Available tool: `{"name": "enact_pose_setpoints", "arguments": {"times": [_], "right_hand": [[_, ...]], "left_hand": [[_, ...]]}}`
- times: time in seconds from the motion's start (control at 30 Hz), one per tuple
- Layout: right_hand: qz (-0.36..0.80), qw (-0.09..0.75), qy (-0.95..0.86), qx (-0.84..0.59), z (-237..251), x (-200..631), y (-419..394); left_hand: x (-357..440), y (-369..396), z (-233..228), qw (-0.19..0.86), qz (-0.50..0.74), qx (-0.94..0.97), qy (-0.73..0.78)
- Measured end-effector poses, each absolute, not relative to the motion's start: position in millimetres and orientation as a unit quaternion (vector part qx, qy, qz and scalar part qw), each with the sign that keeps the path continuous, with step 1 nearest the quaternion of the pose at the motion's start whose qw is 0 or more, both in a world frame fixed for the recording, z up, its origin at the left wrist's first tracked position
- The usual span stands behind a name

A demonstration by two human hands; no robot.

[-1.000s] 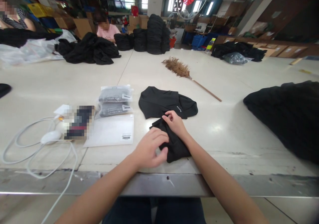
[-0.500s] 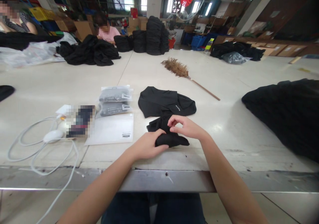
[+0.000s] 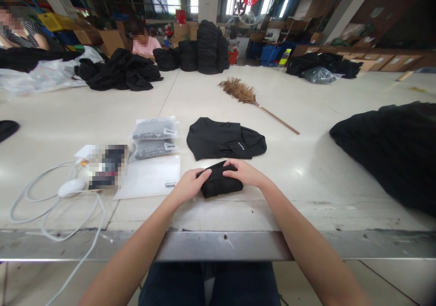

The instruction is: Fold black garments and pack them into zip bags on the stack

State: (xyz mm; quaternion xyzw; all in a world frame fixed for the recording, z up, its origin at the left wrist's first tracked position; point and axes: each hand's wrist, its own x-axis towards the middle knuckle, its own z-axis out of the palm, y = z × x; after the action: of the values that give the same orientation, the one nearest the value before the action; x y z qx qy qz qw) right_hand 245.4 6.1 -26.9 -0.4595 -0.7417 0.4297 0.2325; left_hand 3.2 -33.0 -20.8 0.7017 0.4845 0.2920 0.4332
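Note:
A black cloth piece [image 3: 222, 182], folded into a compact bundle, rests on the table close to its front edge. My left hand [image 3: 191, 184] grips its left end, thumb on top. From the far right side, my right hand [image 3: 242, 171] holds the same bundle, with its thumb and fingers on the upper fold. Just beyond lies another black garment [image 3: 223, 138], spread flat, with small white lettering. To the left are two filled clear packets [image 3: 155, 149] with barcode labels and a flat white plastic bag [image 3: 153, 176].
A phone [image 3: 108, 167] and a white cable [image 3: 71, 188] lie at the left. Farther back is a feather duster [image 3: 241, 91]. A large black cloth heap [image 3: 388, 156] stands on the right. Black stacks [image 3: 208, 47] and two people are across the table [image 3: 293, 197].
The loose black cloth has been folded into a smaller, neater bundle. My right hand has come down onto it, and my left hand has shifted to its left end.

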Motion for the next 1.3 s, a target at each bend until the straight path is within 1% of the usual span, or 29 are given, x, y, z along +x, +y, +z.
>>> {"name": "enact_pose_setpoints", "arguments": {"times": [0.1, 0.2, 0.37, 0.5, 0.57, 0.63, 0.7, 0.8, 0.9, 0.97, 1.03, 1.1, 1.2, 1.3], "right_hand": [[0.39, 0.24, -0.739, -0.495, -35, 243, 9], [0.366, 0.257, -0.739, -0.504, -39, 241, 10], [0.323, 0.294, -0.738, -0.514, -44, 239, 13], [0.225, 0.296, -0.737, -0.565, -46, 241, 12], [0.166, 0.298, -0.751, -0.565, -46, 241, 11], [0.124, 0.288, -0.769, -0.557, -45, 242, 9], [0.12, 0.258, -0.779, -0.559, -42, 244, 8], [0.2, 0.186, -0.78, -0.563, -33, 249, 6], [0.298, 0.118, -0.783, -0.533, -25, 252, 4], [0.328, 0.084, -0.79, -0.511, -22, 251, 3], [0.324, 0.058, -0.803, -0.496, -21, 249, 2], [0.296, 0.052, -0.826, -0.476, -21, 247, 2], [0.262, 0.08, -0.857, -0.437, -18, 245, -2], [0.256, 0.108, -0.857, -0.433, -11, 240, -11]], "left_hand": [[10, -35, -32, 0.379, 0.357, 0.673, 0.526], [17, -41, -38, 0.295, 0.368, 0.719, 0.511], [28, -47, -40, 0.158, 0.316, 0.775, 0.525], [35, -46, -41, 0.035, 0.252, 0.81, 0.529], [37, -46, -41, 0.004, 0.224, 0.834, 0.504], [37, -45, -39, 0.011, 0.21, 0.849, 0.485], [35, -45, -35, 0.043, 0.213, 0.851, 0.478], [30, -43, -28, 0.105, 0.232, 0.84, 0.478], [24, -41, -24, 0.187, 0.252, 0.829, 0.463], [20, -40, -24, 0.233, 0.259, 0.822, 0.451], [17, -40, -25, 0.25, 0.252, 0.819, 0.451], [15, -40, -24, 0.254, 0.218, 0.825, 0.455], [13, -41, -20, 0.258, 0.159, 0.834, 0.461], [8, -42, -18, 0.258, 0.157, 0.828, 0.472]]}}
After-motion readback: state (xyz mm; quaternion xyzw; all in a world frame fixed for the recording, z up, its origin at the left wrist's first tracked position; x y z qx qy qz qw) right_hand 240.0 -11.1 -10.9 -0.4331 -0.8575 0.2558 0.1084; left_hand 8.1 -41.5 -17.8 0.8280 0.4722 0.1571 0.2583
